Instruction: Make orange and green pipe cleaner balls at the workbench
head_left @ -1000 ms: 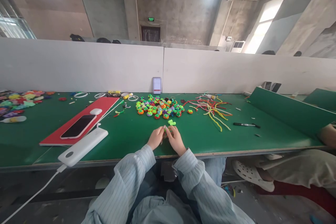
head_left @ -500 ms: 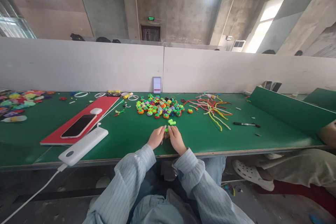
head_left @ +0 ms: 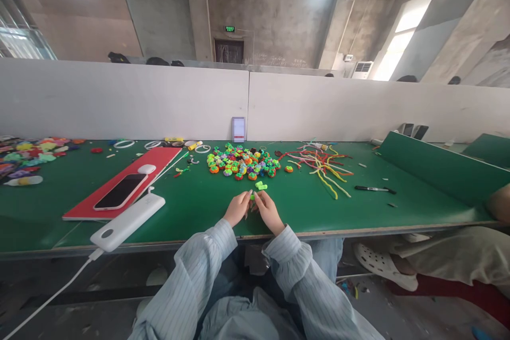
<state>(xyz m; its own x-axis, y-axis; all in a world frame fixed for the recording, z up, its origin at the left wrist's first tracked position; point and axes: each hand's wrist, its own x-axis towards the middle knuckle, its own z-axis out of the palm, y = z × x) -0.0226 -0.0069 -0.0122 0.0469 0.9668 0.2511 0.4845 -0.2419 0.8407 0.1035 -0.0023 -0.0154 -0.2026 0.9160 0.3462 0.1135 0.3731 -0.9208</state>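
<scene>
My left hand (head_left: 238, 207) and my right hand (head_left: 268, 210) meet just above the front part of the green table (head_left: 191, 212). Their fingertips pinch a small bright green fuzzy piece (head_left: 252, 197) between them; most of it is hidden by the fingers. Right beyond the fingertips lie a few short bright green fuzzy pieces (head_left: 261, 186). Farther back is a heap of small round fuzzy ornaments (head_left: 243, 162) in orange, green, purple and red. Loose pipe cleaners (head_left: 326, 167) in red, yellow and pink are spread to the right of the heap.
To the left, a red folder (head_left: 161, 156) carries a phone (head_left: 120, 191), with a cabled white power bank (head_left: 127, 223) beside it. A black pen (head_left: 374, 189) lies at right. A small upright screen (head_left: 238, 129) leans on the white partition (head_left: 159, 101). Another person's leg (head_left: 458, 255) shows at right.
My fingertips have shifted very slightly around the green fuzzy piece, which both hands still hold. The things on the table stay where they were.
</scene>
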